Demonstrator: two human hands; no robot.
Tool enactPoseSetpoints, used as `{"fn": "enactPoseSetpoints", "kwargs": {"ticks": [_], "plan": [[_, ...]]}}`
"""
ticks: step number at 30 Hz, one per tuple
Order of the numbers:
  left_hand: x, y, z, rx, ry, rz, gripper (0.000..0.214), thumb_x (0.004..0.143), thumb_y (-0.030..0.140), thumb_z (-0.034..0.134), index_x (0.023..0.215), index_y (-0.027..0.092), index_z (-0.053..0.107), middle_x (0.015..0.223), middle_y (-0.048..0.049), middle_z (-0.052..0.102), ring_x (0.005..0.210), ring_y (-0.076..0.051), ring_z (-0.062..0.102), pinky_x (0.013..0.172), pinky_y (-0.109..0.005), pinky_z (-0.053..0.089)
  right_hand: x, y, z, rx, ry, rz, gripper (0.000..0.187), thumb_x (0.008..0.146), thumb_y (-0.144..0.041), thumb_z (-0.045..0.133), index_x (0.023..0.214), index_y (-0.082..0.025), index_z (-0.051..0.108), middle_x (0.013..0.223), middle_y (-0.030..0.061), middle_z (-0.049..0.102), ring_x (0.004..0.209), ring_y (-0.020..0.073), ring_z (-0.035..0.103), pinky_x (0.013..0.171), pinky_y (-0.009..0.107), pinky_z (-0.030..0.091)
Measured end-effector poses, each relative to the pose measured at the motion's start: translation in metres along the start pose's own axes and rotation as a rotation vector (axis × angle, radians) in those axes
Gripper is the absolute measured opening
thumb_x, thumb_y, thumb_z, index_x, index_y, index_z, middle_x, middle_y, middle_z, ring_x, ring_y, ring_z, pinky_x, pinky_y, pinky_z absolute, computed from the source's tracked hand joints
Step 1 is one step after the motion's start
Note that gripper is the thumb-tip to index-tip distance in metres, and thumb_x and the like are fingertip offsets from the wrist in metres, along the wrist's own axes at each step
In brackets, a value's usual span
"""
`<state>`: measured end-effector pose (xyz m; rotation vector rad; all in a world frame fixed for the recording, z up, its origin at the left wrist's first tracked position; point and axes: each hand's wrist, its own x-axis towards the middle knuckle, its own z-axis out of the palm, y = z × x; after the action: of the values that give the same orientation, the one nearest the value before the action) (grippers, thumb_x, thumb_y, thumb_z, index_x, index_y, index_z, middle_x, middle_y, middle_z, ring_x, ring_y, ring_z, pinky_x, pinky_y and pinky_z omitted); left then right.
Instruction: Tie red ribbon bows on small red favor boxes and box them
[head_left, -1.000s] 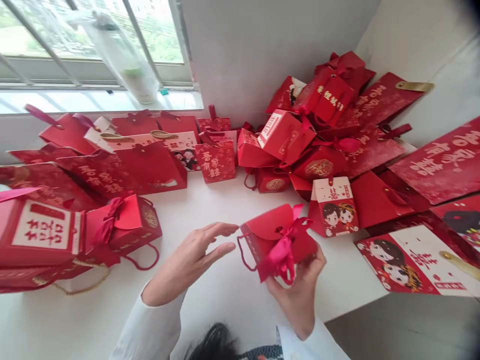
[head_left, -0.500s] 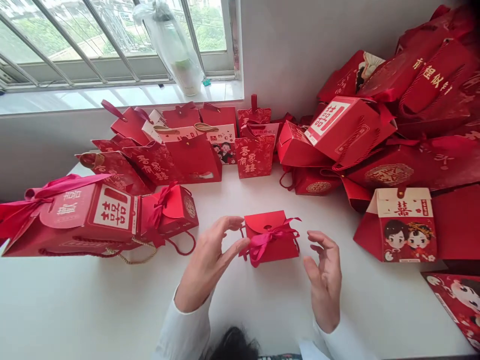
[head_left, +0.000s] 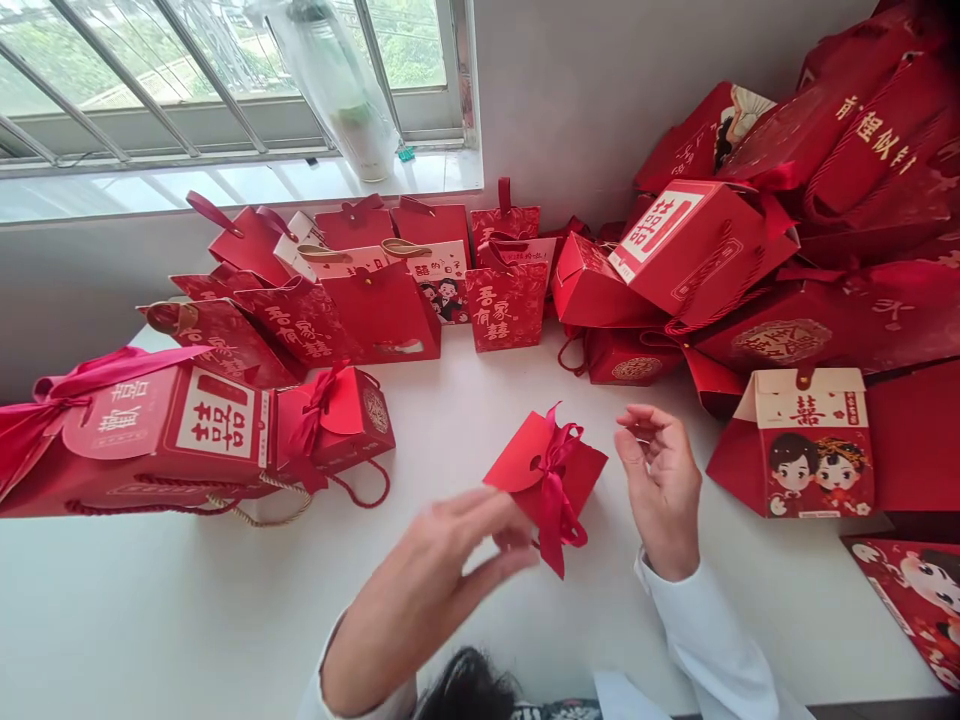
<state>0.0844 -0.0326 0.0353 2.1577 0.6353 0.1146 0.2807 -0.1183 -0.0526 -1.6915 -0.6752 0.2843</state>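
A small red gift box [head_left: 520, 455] sits on the white table in front of me, turned at an angle. Its flap is tied with a dark pink ribbon bow [head_left: 556, 480] whose tail hangs over the near side. At the box's near left corner is my left hand [head_left: 457, 560], blurred a little, thumb and fingers apart; whether it touches the box I cannot tell. My right hand [head_left: 661, 480] hovers just right of the box, loosely curled with the thumb apart, holding nothing.
On the left lie a larger red box [head_left: 154, 440] and a smaller ribboned box [head_left: 337, 420]. Several red bags [head_left: 382, 315] stand along the wall. A heap of red boxes [head_left: 705, 250] fills the right, with a couple-printed box [head_left: 816, 450] in front. A wrapped bottle [head_left: 352, 110] stands on the sill.
The small box has turned so its bow tail points towards me. My left hand has moved nearer and to the right along it; my right hand has moved slightly away and up.
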Motion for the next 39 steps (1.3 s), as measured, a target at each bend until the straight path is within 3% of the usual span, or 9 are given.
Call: {"fn": "enactPoseSetpoints", "kwargs": {"ticks": [4,9,17,19,23,26,29,34,39], "plan": [[0.036,-0.026,0.004,-0.042,0.424,-0.135,0.018,0.091,0.037,0.049,0.095,0.021,0.056,0.100,-0.0027,0.064,0.091,-0.016,0.059,0.079,-0.029,0.046,-0.021,-0.004,-0.019,-0.021,-0.188,0.124,0.026,0.089,-0.045,0.053,0.095,-0.021,0.061,0.085,0.0035,0.062,0.079,0.0175,0.060,0.070,0.029,0.050],[0.058,-0.042,0.022,-0.292,0.247,-0.160,0.030,0.092,0.040,0.043,0.113,0.021,0.054,0.120,-0.0082,0.059,0.104,-0.020,0.059,0.077,-0.030,0.051,-0.051,-0.001,-0.024,0.066,-0.391,0.197,0.024,0.088,-0.042,0.057,0.103,-0.023,0.058,0.104,0.0050,0.063,0.089,0.0180,0.062,0.074,0.027,0.054],[-0.002,-0.013,0.021,-0.068,0.124,-0.338,0.032,0.091,0.047,0.046,0.116,0.028,0.044,0.090,-0.0001,0.063,0.071,-0.015,0.061,0.061,-0.027,0.050,-0.006,0.000,-0.009,0.228,-0.529,0.210,0.041,0.095,-0.050,0.040,0.113,-0.022,0.063,0.117,0.0080,0.062,0.110,0.0226,0.056,0.091,0.034,0.048],[-0.007,-0.014,0.022,0.027,0.228,-0.333,0.031,0.090,0.046,0.048,0.114,0.028,0.046,0.087,0.0004,0.062,0.072,-0.015,0.060,0.062,-0.029,0.050,0.002,-0.003,-0.010,0.235,-0.483,0.183,0.041,0.097,-0.050,0.036,0.110,-0.023,0.064,0.116,0.0062,0.062,0.112,0.0222,0.054,0.093,0.035,0.045],[-0.001,-0.028,0.027,0.145,0.570,-0.216,0.050,0.082,0.039,0.062,0.125,0.024,0.041,0.114,-0.0070,0.055,0.101,-0.021,0.056,0.079,-0.033,0.051,0.004,-0.019,-0.016,0.085,-0.338,-0.004,0.034,0.097,-0.046,0.038,0.104,-0.026,0.064,0.111,0.0023,0.062,0.102,0.0201,0.056,0.091,0.034,0.042],[0.004,-0.035,0.031,0.104,0.527,-0.109,0.037,0.082,0.032,0.064,0.115,0.024,0.050,0.115,-0.0049,0.057,0.103,-0.019,0.056,0.082,-0.031,0.050,0.005,-0.036,-0.015,-0.078,-0.434,-0.215,0.023,0.094,-0.040,0.048,0.097,-0.025,0.066,0.100,0.0020,0.063,0.098,0.0210,0.053,0.085,0.033,0.042],[0.005,-0.033,0.034,0.099,0.516,-0.015,0.010,0.086,0.023,0.060,0.096,0.023,0.057,0.091,0.0009,0.064,0.084,-0.013,0.060,0.076,-0.025,0.049,0.014,-0.052,-0.002,-0.219,-0.625,-0.352,0.017,0.090,-0.035,0.057,0.096,-0.024,0.067,0.095,0.0031,0.063,0.096,0.0221,0.050,0.082,0.033,0.042],[-0.001,-0.025,0.038,0.294,0.607,0.233,0.011,0.086,0.008,0.056,0.086,0.019,0.060,0.081,-0.0011,0.062,0.078,-0.013,0.057,0.070,-0.025,0.046,0.031,-0.062,0.027,-0.359,-0.922,-0.372,0.007,0.082,-0.027,0.068,0.084,-0.020,0.068,0.085,0.0030,0.061,0.089,0.0199,0.049,0.080,0.032,0.041],[-0.013,-0.018,0.047,0.480,0.602,0.476,0.017,0.085,0.001,0.051,0.089,0.014,0.062,0.080,-0.0066,0.065,0.079,-0.017,0.057,0.069,-0.032,0.045,0.038,-0.062,0.034,-0.265,-0.983,-0.321,0.014,0.078,-0.011,0.066,0.068,-0.018,0.061,0.073,-0.0025,0.059,0.076,0.0134,0.052,0.070,0.024,0.039]]}}
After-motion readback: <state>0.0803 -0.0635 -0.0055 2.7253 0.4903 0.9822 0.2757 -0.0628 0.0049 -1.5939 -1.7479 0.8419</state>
